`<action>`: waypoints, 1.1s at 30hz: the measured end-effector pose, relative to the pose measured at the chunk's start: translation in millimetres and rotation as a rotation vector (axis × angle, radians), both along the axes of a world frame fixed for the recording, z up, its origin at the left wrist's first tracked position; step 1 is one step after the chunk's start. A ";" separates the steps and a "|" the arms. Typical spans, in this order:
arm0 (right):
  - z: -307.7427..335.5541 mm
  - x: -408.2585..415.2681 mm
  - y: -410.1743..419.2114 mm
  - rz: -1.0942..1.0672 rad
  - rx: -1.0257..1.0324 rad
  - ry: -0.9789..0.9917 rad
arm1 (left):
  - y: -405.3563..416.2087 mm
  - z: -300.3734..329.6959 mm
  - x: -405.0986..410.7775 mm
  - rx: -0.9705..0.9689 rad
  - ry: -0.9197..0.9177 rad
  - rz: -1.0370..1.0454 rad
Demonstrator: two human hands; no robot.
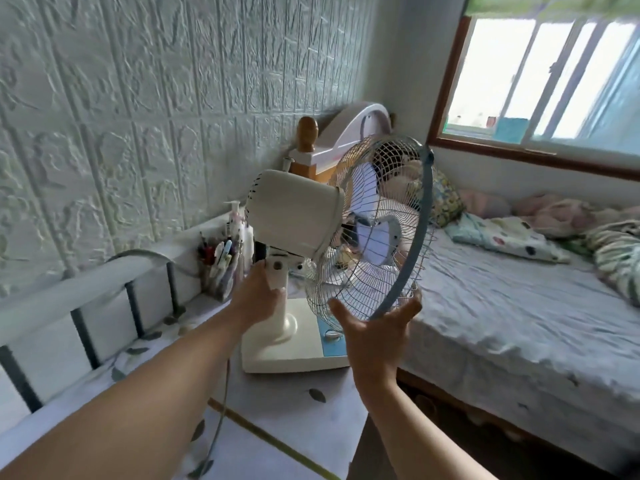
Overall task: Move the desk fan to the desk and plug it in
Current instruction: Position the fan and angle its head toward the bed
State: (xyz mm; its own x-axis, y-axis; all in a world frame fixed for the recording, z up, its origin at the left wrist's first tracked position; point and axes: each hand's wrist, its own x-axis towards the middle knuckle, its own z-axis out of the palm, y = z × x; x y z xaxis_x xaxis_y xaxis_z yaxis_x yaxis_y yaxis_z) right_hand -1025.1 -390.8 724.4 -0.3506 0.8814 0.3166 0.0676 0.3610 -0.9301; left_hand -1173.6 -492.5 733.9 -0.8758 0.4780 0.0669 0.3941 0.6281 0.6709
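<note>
A cream desk fan with a wire cage and blue rim stands with its flat base on the desk, which has a pale leaf-patterned cover. My left hand grips the fan's neck just under the motor housing. My right hand cups the bottom of the cage from below, fingers spread against the blue rim. The fan's grey cord trails down from the base across the desk toward me. Its plug is not in view.
A pen holder and lotion bottles stand at the desk's back by the textured wall. A white rail with dark bars runs along the desk's left. To the right lies a bed with blankets, under a window.
</note>
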 end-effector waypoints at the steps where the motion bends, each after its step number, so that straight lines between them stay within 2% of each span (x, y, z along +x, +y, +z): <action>1: 0.0 -1.5 1.2 -0.016 0.011 0.008 | 4.1 -3.2 -5.5 0.035 -0.012 0.002; 4: -0.4 -5.3 8.3 -0.045 0.031 0.021 | 14.1 -11.3 -16.2 0.116 -0.055 0.064; 9: -2.7 -7.5 22.4 -0.052 0.087 0.032 | 27.9 -27.9 -23.1 0.119 0.027 0.128; 17: -1.2 -5.4 35.5 0.014 0.111 0.089 | 34.3 -35.8 -24.2 0.161 0.102 0.159; 23: 2.8 -2.9 52.2 0.073 0.095 0.113 | 42.1 -34.9 -15.1 0.170 0.056 0.223; 33: 6.6 4.2 53.2 0.151 0.063 0.084 | 41.5 -34.7 -7.9 0.170 0.089 0.231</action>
State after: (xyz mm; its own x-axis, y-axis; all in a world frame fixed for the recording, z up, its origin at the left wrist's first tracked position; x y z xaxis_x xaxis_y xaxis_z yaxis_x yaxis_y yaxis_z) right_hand -1020.9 -337.6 731.0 -0.4476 0.7983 0.4029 -0.0685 0.4186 -0.9056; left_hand -1181.5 -450.9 699.2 -0.9473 0.2422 0.2099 0.3155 0.5899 0.7433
